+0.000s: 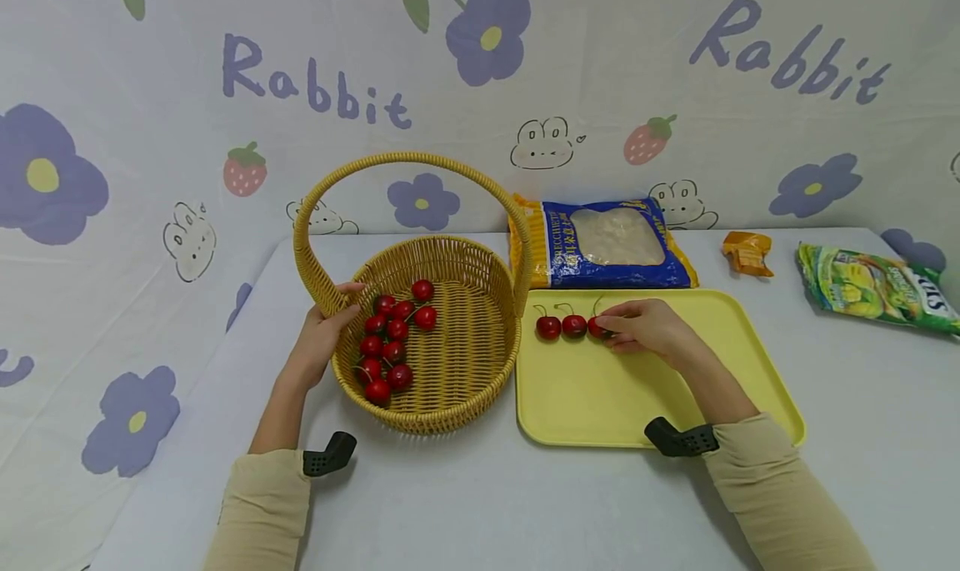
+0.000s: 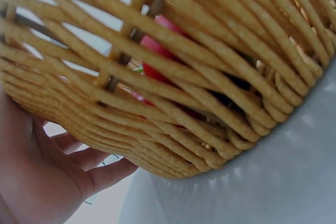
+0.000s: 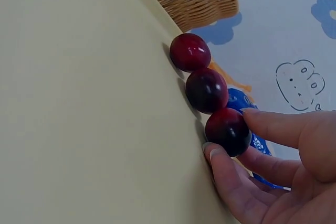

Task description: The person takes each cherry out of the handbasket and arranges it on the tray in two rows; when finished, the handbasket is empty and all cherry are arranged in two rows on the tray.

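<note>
On the yellow tray [image 1: 660,404], two cherries stand in a row near the back left, one cherry [image 1: 548,328] at the end and another cherry [image 1: 573,327] beside it. My right hand [image 1: 648,331] pinches a third cherry [image 3: 228,131] at the right end of that row, its stem pointing up. With my left hand [image 1: 322,338] I hold the left side of the wicker basket [image 1: 480,363], at the rim by the foot of its tall handle. Several red cherries [image 1: 397,329] lie in the left half of the basket. In the left wrist view, the weave partly hides them.
Behind the tray lies a blue and yellow pasta bag [image 1: 615,242]. A small orange packet [image 1: 747,252] and a green snack bag [image 1: 877,288] are at the back right. The basket handle [image 1: 412,158] arches high beside the tray's left edge.
</note>
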### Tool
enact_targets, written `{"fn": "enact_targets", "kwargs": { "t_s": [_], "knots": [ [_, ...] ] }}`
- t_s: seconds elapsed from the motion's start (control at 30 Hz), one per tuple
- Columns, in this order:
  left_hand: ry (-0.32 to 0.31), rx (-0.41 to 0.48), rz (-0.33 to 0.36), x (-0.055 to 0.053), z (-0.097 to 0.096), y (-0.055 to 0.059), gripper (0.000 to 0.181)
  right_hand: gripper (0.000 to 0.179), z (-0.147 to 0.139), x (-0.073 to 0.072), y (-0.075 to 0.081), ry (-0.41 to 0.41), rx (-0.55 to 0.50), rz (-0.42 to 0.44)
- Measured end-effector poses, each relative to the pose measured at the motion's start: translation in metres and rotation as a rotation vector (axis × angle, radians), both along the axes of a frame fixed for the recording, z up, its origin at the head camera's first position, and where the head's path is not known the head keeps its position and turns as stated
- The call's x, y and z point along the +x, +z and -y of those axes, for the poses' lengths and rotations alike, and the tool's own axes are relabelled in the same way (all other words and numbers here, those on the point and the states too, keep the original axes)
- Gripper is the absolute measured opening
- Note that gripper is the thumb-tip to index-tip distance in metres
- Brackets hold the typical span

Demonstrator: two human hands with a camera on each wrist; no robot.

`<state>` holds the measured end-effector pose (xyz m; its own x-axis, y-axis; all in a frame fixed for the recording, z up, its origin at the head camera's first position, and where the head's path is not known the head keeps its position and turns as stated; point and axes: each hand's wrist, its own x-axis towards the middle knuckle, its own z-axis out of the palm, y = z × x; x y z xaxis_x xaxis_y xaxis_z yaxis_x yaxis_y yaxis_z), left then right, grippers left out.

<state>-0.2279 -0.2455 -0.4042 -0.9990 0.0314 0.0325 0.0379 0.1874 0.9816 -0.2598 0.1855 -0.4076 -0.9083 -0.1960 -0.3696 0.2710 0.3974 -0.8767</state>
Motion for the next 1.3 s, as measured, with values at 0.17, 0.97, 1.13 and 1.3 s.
{"fn": "enact_targets", "kwargs": {
  "t_s": [0.17, 0.97, 1.13, 1.3],
  "knots": [
    [0.000, 0.003, -0.005, 0.000, -0.001, 0.000, 0.039, 0.043, 0.000, 0.000, 0.000, 0.000, 0.017, -0.010],
    [0.003, 0.002, -0.005, -0.001, 0.001, -0.001, 0.039, 0.054, -0.015, 0.002, 0.013, 0.087, 0.043, -0.086],
    [0.005, -0.007, 0.001, -0.002, 0.001, -0.002, 0.039, 0.054, -0.025, 0.007, 0.025, 0.110, -0.070, -0.188],
    [0.006, -0.006, 0.001, -0.003, 0.002, -0.003, 0.039, 0.054, -0.020, 0.011, 0.031, 0.126, -0.137, -0.249]
  ]
}}
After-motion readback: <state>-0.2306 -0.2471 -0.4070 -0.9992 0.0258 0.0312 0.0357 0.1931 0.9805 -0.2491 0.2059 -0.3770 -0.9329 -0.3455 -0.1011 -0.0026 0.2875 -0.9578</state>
